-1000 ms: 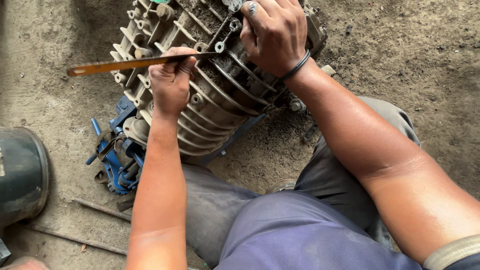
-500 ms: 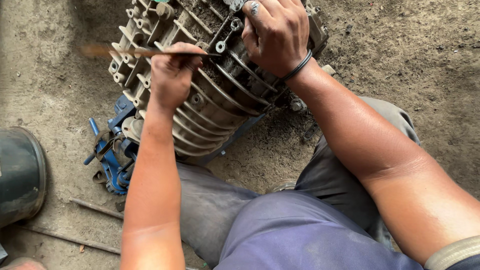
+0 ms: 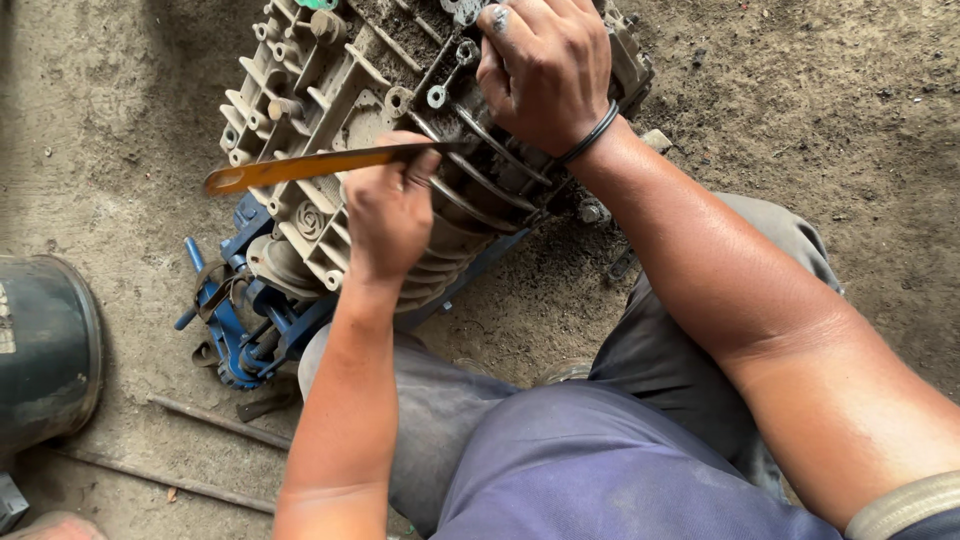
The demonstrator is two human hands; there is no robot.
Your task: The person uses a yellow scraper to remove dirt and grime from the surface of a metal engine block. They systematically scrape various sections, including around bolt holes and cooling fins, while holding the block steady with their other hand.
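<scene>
Fingers of our left hand (image 3: pixel 388 215) are pinching a flat orange-brown blade (image 3: pixel 300 166) against the grimy ribbed metal casing (image 3: pixel 330 90) lying on dirt; our right hand (image 3: pixel 545 70) is clamping its top.

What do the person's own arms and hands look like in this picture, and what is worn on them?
Both forearms are bare, with no gloves on either hand. The right hand has a thin black band round its wrist, and dark grime smears its fingers. Near the picture's lower right corner a pale cuff or sleeve hem crosses the right upper arm. The left hand wears nothing on its wrist.
</scene>
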